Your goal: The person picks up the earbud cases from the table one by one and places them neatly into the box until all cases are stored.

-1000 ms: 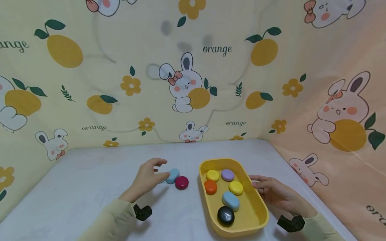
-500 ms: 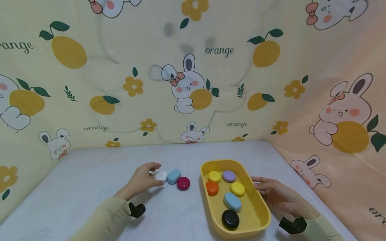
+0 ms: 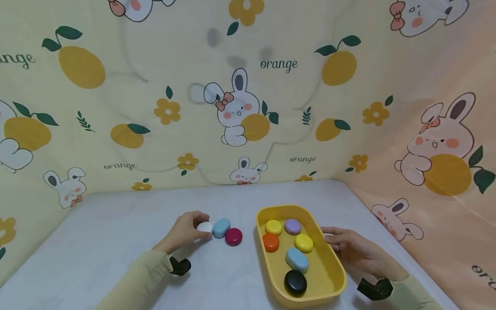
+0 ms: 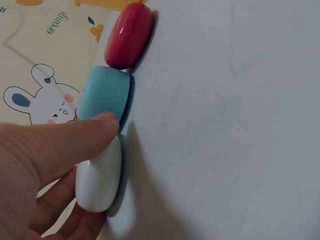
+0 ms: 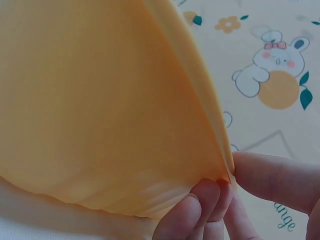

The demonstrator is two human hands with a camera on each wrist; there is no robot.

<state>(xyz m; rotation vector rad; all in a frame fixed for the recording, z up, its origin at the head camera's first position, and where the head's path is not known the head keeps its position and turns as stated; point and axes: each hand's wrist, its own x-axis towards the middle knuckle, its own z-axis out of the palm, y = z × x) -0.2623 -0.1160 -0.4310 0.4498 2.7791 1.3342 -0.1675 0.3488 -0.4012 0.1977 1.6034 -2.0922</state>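
My left hand (image 3: 182, 231) has its thumb and fingers around a white, glossy, pebble-shaped piece (image 4: 99, 182) lying on the white cloth. Touching that piece is a light blue one (image 3: 221, 227), and a crimson one (image 3: 234, 237) lies beyond it. In the left wrist view the thumb tip overlaps the edge of the blue piece. My right hand (image 3: 360, 252) rests its extended fingers against the right side of a yellow tray (image 3: 323, 273). The right wrist view shows those fingertips (image 5: 182, 212) on the tray's outer wall, just under the rim.
Inside the tray lie several similar pieces: yellow ones (image 3: 304, 243), a purple one (image 3: 292, 226), an orange one (image 3: 271, 242), a blue one (image 3: 297, 259) and a black one (image 3: 296, 282). A rabbit-print cloth (image 3: 248, 107) hangs behind and at the right.
My left hand has moved back and left from over the blue piece, then its thumb and fingers have closed in around the white piece. The right hand keeps its place at the tray.
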